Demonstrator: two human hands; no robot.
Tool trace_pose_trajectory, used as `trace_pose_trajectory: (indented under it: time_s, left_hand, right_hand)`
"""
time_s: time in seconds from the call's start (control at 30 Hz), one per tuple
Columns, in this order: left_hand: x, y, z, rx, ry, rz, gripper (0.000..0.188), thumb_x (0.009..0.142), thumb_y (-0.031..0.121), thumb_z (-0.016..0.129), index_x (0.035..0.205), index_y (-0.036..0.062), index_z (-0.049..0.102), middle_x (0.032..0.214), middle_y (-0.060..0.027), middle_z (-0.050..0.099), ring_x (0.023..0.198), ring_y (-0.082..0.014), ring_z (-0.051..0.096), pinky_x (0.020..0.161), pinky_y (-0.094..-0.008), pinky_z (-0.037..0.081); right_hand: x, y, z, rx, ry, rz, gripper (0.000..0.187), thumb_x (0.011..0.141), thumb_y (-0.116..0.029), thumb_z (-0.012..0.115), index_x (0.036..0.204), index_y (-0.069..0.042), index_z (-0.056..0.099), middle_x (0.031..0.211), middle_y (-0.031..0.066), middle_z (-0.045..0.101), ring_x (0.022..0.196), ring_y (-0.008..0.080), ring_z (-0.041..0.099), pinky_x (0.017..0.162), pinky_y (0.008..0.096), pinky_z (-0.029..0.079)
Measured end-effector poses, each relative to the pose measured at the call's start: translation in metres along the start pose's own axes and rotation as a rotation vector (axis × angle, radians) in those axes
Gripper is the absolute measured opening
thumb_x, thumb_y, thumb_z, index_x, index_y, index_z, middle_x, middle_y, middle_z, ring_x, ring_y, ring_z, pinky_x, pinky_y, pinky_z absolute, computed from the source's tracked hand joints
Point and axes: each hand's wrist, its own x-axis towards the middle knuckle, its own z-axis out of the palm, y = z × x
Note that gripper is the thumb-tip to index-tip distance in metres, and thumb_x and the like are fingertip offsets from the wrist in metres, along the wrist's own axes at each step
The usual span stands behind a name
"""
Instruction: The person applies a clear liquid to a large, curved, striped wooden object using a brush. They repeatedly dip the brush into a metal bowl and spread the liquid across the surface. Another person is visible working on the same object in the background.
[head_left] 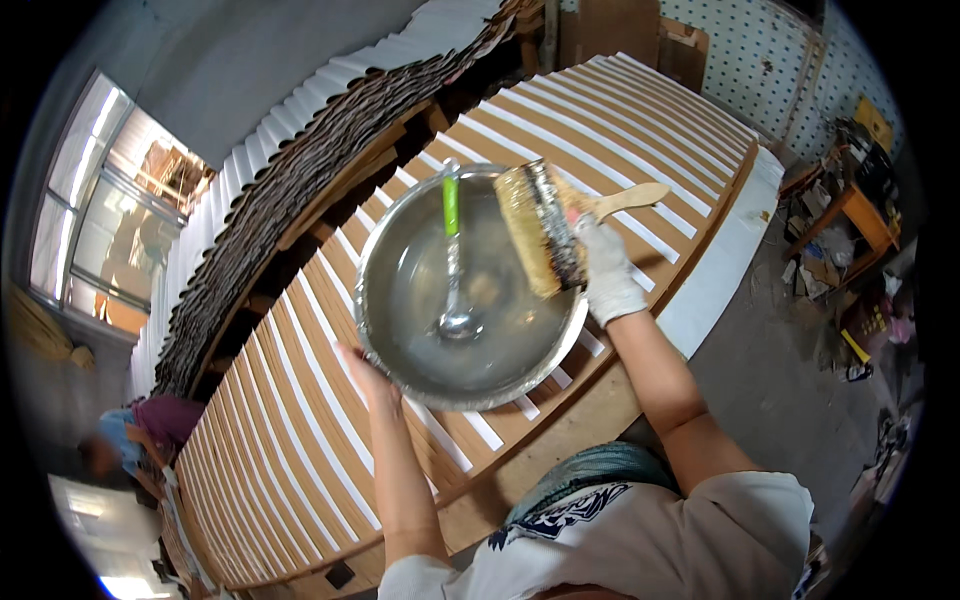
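A large round metal basin (pixel 400 363) holds cloudy greyish liquid. A ladle (pixel 451 215) with a bright green handle leans in it, its bowl dipped in the liquid. My bare left hand (pixel 369 378) grips the basin's near left side, the fingers partly hidden beneath it. My right hand (pixel 606 268), in a white work glove, is closed round a wide brush (pixel 530 225) over the basin's right rim. The brush's pale bristles look wet, and its wooden handle sticks out to the right. Whether that hand also grips the rim, I cannot tell.
Under the basin spreads a long stack of brown boards (pixel 290 400) with white strips. Behind it runs a stack of wavy sheets (pixel 240 240). At the far left a person (pixel 150 430) bends by the boards' end. Clutter surrounds an orange wooden stand (pixel 850 225) on the right.
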Motion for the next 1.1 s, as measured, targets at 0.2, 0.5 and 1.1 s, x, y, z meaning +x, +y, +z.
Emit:
trace_pose_trajectory:
  time_s: [0.2, 0.5, 1.1]
  left_hand:
    - [0.029, -0.063, 0.022, 0.044, -0.048, 0.032, 0.057, 0.098, 0.063, 0.045, 0.078, 0.0099, 0.054, 0.077, -0.0053, 0.058, 0.08, -0.0209, 0.057, 0.081, -0.0354, 0.049]
    - [-0.033, -0.029, -0.024, 0.671, -0.03, 0.289, 0.02, 0.101, 0.025, 0.059, 0.1, 0.0053, 0.058, 0.075, 0.0024, 0.051, 0.062, -0.0051, 0.046, 0.054, -0.0224, 0.04]
    - [-0.265, -0.038, -0.243, 0.576, 0.44, 0.244, 0.007, 0.096, 0.011, 0.062, 0.1, 0.0067, 0.059, 0.069, 0.004, 0.052, 0.063, -0.0038, 0.047, 0.054, -0.0218, 0.039]
  right_hand:
    - [0.026, 0.001, -0.024, 0.022, 0.154, 0.092, 0.036, 0.099, -0.028, 0.06, 0.113, 0.005, 0.065, 0.101, 0.0073, 0.069, 0.087, 0.0138, 0.064, 0.078, 0.0287, 0.052]
    - [0.049, -0.018, -0.03, -0.888, -0.058, -0.185, 0.042, 0.094, -0.035, 0.064, 0.111, 0.003, 0.067, 0.09, 0.0161, 0.07, 0.084, 0.0278, 0.066, 0.077, 0.0369, 0.051]
    - [0.037, 0.045, -0.011, -0.941, -0.31, -0.098, 0.029, 0.095, -0.021, 0.067, 0.113, 0.001, 0.068, 0.093, 0.0016, 0.067, 0.081, 0.0122, 0.06, 0.07, 0.0291, 0.048]
